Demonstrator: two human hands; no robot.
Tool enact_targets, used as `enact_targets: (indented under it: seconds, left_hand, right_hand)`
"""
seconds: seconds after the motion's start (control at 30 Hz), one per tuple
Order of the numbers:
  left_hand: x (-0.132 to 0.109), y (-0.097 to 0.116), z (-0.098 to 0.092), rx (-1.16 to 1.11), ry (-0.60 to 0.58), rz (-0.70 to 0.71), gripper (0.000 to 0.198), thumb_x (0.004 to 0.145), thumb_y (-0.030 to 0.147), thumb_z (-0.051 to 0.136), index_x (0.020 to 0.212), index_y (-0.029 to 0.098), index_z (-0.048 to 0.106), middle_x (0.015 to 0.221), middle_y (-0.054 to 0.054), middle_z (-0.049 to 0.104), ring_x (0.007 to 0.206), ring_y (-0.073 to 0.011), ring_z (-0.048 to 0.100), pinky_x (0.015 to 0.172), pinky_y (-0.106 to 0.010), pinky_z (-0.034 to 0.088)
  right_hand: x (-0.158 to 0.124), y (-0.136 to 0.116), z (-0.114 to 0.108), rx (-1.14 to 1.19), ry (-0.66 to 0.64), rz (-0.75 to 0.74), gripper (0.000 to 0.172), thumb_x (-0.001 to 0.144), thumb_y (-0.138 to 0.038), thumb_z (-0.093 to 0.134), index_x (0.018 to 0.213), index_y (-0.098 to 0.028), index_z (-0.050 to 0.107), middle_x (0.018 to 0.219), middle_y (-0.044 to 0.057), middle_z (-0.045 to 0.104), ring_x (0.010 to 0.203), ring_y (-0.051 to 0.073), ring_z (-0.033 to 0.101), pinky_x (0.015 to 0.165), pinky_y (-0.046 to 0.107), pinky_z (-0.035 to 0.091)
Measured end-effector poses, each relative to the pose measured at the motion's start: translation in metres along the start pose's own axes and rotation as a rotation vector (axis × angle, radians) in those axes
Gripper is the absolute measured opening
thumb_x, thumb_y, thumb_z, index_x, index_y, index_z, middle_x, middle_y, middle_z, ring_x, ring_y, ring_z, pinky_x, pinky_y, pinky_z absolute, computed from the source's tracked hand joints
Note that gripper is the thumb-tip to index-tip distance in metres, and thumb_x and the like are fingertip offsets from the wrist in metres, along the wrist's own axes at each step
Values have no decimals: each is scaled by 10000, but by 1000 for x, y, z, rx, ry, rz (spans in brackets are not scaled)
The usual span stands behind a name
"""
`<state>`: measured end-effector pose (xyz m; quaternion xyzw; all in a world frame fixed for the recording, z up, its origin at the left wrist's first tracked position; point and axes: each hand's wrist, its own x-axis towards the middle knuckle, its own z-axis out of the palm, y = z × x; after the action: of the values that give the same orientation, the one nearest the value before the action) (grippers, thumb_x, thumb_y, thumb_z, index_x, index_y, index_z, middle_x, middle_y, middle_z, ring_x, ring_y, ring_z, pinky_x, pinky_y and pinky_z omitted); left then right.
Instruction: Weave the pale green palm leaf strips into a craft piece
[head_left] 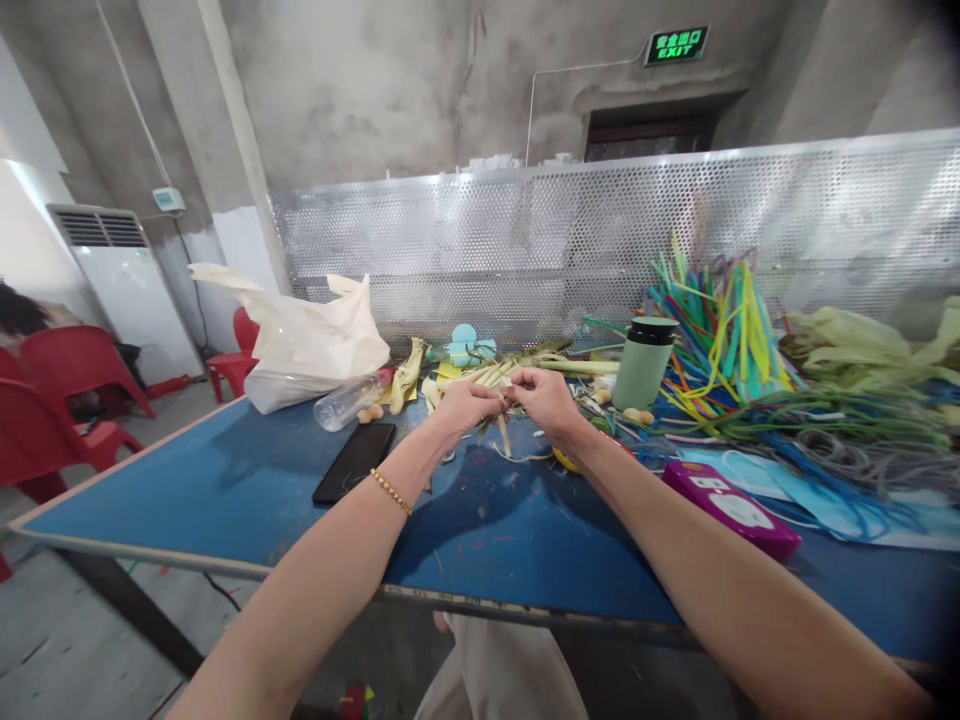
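Over the middle of the blue table [480,560], my left hand [471,406] and my right hand [544,400] meet almost fingertip to fingertip. Both are closed in a pinch on a pale strip of corn husk [505,436], whose loose end hangs below the fingers. Much of the strip is hidden by the fingers. Just behind my hands lies a pile of pale and green husks and stalks [525,365]. A black phone [355,463] rests left of my left forearm. To the right of my right hand stands a green cup with a black band [645,365].
A white plastic bag [315,345] and a clear bottle [346,402] lie at the left. On the right are a bundle of colourful strips [727,330], green strands [795,420], large husks [877,345] and a purple box [731,508]. A perforated metal screen [465,240] stands behind the table.
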<state>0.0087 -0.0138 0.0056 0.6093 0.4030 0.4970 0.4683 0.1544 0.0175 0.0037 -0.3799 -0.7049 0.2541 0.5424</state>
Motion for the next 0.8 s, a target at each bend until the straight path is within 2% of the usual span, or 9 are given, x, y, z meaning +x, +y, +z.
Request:
enact_targets:
  seconds: [0.13, 0.27, 0.43, 0.53, 0.8]
  left_hand:
    - [0, -1, 0, 13, -19, 6, 146, 640, 225, 740, 556, 124, 675, 525, -31, 619, 508, -96, 465, 555, -255, 358]
    - [4, -7, -3, -79, -94, 19, 246, 699, 339, 726, 592, 127, 662, 535, -33, 590, 497, -105, 473, 534, -265, 328]
    - [10, -12, -7, -16, -84, 61, 341, 750, 442, 691, 589, 146, 641, 484, -13, 515, 443, -83, 374, 504, -273, 236]
    - [10, -12, -8, 3, -77, 49, 298, 742, 400, 700, 611, 137, 648, 469, 8, 486, 440, -78, 363, 498, -267, 212]
    - [10, -14, -5, -47, -51, 35, 240, 638, 323, 762, 597, 124, 634, 512, 21, 500, 472, -65, 394, 499, -242, 249]
  right_hand:
    - [1, 1, -2, -20, -8, 9, 187, 639, -335, 630, 585, -159, 602, 563, 9, 606, 558, 125, 510, 566, 255, 406]
    - [2, -1, -5, -7, -3, 12, 182, 621, -335, 631, 589, -158, 600, 562, -5, 582, 548, 112, 474, 566, 252, 396]
    - [3, -4, -5, 11, -13, 12, 175, 617, -336, 620, 587, -167, 586, 572, 2, 584, 553, 116, 476, 561, 255, 384]
    - [2, -7, -4, 24, -4, 25, 191, 613, -349, 630, 572, -171, 573, 552, -2, 568, 541, 114, 471, 550, 256, 385]
    - [-1, -5, 0, 24, 34, 25, 155, 610, -317, 625, 576, -171, 585, 564, 7, 593, 560, 130, 517, 583, 268, 429]
